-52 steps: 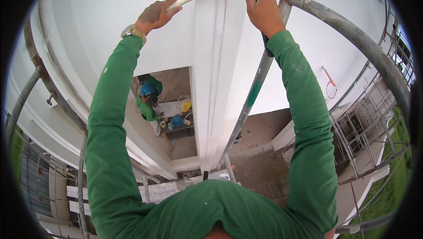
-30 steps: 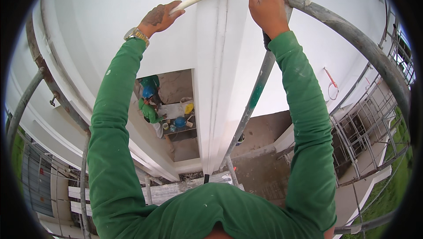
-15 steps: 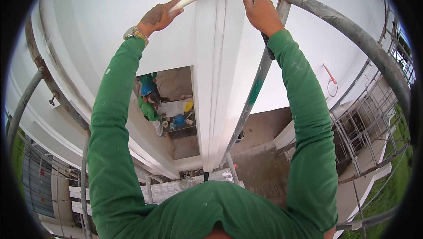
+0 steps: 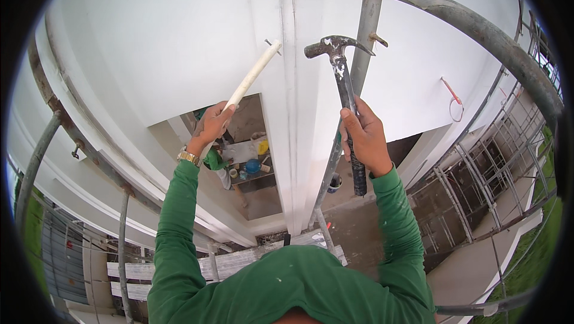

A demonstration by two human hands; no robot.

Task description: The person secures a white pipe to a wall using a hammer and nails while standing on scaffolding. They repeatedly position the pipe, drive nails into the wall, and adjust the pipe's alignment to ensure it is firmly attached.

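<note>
My left hand (image 4: 210, 127), with a metal-banded watch at its wrist, is closed round the lower end of a cream-white plastic tube (image 4: 252, 78). A nail (image 4: 268, 42) sticks crosswise through the tube's upper end. That end is beside a narrow vertical groove (image 4: 289, 31) in the white wall; I cannot tell whether it touches. My right hand (image 4: 369, 141) grips a claw hammer (image 4: 345, 82) by its dark, taped handle. The hammer stands upright, its striking face toward the left and its claw toward the scaffold pole.
A scaffold pole (image 4: 366, 37) rises close behind the hammer, and a thick curved pipe (image 4: 472, 25) arches off to the right. Below, through a wall opening, a co-worker's green sleeve (image 4: 213, 159) shows by a table with a blue container (image 4: 252, 165). A bucket (image 4: 335, 183) stands far below.
Both hands have come down from high on the wall toward me. The tube's end and its nail have moved lower and left, and the whole hammer has come into view.
</note>
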